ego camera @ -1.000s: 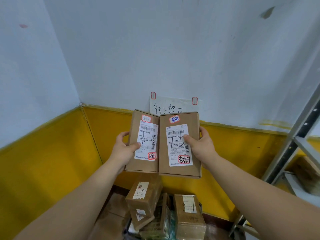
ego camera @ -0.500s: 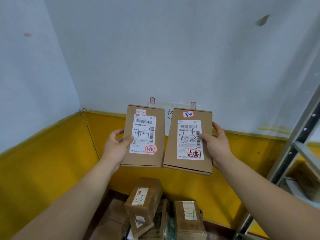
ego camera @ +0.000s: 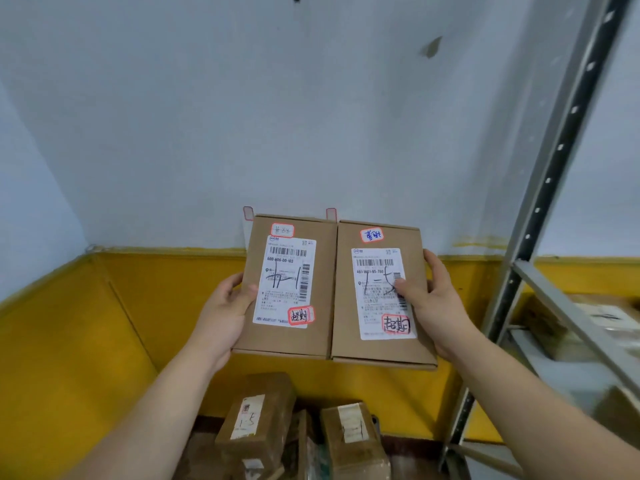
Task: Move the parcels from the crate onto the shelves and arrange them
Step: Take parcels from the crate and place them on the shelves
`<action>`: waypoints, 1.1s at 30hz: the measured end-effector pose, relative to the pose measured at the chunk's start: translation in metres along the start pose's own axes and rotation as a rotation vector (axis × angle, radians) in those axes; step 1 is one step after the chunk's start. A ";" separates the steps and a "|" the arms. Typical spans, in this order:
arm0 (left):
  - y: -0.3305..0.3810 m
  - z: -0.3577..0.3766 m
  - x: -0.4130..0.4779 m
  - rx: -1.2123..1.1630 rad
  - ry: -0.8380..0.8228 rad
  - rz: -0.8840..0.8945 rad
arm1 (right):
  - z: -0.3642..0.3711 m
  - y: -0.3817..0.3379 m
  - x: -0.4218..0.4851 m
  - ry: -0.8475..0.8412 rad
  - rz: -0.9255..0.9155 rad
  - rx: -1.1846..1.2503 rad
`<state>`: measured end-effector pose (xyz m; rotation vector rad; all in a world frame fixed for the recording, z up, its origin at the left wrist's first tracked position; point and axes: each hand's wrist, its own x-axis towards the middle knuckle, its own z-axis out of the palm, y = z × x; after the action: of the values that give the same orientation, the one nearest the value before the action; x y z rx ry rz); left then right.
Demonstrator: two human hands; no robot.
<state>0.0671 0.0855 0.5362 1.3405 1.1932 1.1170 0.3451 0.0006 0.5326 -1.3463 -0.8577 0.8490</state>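
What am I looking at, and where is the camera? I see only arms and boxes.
There is no machine. The single view comes from a camera worn on a person's head, looking forward and down; the bare arms are that person's. The left hand grips the left parcel, the right hand the right parcel: flat cardboard boxes held up side by side, labels facing the camera. Below lie more parcels. At the right stands a metal shelf rack with cartons on it.
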 end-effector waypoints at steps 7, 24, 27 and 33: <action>-0.008 0.029 0.004 -0.039 -0.311 -0.058 | -0.028 0.015 -0.058 0.307 0.064 -0.043; -0.035 0.169 -0.101 0.031 -0.754 -0.027 | -0.138 0.019 -0.258 0.826 0.229 -0.185; -0.029 0.181 -0.121 -0.080 -0.664 -0.089 | -0.161 0.011 -0.277 0.704 0.239 -0.236; -0.036 0.180 -0.171 -0.061 -0.593 -0.125 | -0.202 0.014 -0.296 0.593 0.190 -0.351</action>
<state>0.2261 -0.0997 0.4789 1.3956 0.7828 0.5946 0.3915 -0.3536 0.5027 -1.8823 -0.4222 0.4007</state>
